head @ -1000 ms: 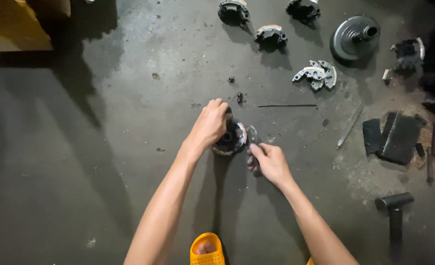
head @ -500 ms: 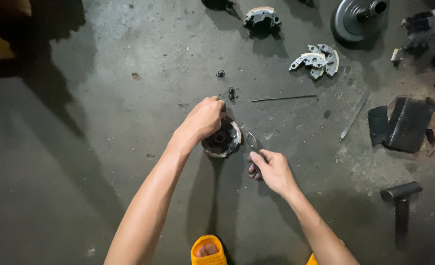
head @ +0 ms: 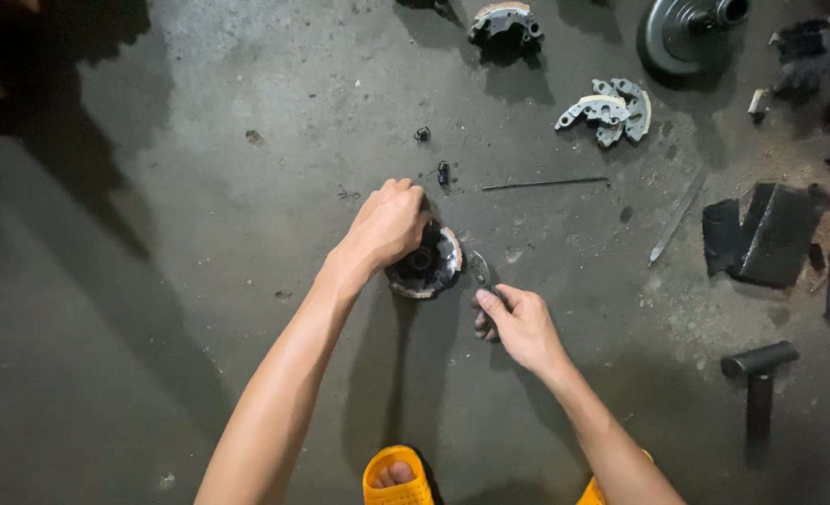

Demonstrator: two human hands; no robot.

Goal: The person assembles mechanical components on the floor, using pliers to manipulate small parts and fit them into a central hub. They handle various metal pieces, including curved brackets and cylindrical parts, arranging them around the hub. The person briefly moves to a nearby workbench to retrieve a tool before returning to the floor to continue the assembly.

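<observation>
At the frame's centre, the left hand (head: 389, 224) is pressing down on a round dark metal part (head: 426, 265) on the concrete floor (head: 200, 281). The right hand (head: 518, 323) is gripping what may be pliers (head: 482, 273) beside its rim. Steady downward pressure should be keeping the part from spinning.

Left hand (head: 392, 224) hides half of round part (head: 431, 266); drum (head: 691, 33) cut off by top edge.

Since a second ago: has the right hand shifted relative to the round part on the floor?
Yes. The right hand with its small metal tool has pulled slightly back toward the body, away from the round part, which the left hand keeps gripping.
</observation>
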